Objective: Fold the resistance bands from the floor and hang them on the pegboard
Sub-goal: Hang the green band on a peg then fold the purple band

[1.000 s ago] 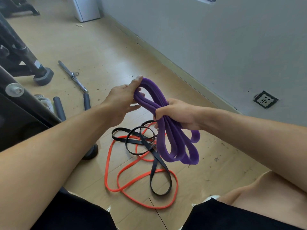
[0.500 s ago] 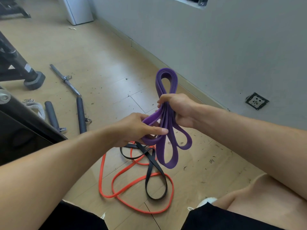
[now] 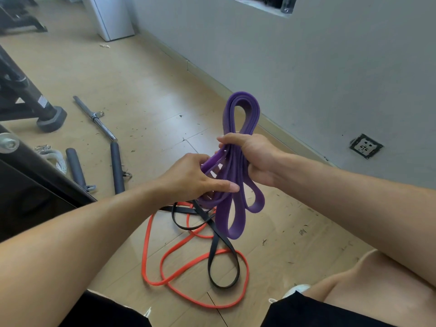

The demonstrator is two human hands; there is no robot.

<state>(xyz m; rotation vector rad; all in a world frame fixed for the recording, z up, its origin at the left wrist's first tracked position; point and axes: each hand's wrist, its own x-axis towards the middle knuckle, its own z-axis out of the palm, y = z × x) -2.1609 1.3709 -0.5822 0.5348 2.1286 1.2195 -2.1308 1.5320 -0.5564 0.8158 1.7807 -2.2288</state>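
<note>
Currently right hand clenches the folded purple band mid-bundle, loops above and below the fist. Left hand grips its lower strands. Orange band and black band lie tangled on the floor.

Single view, head-worn, wide-angle. Looks forward and steeply down over both forearms toward the wooden floor. Hands sit close, mid-frame; the person's thighs fill the near edge. Grey wall runs along the right, receding to the far left. Gym equipment frame crowds the left edge.
</note>
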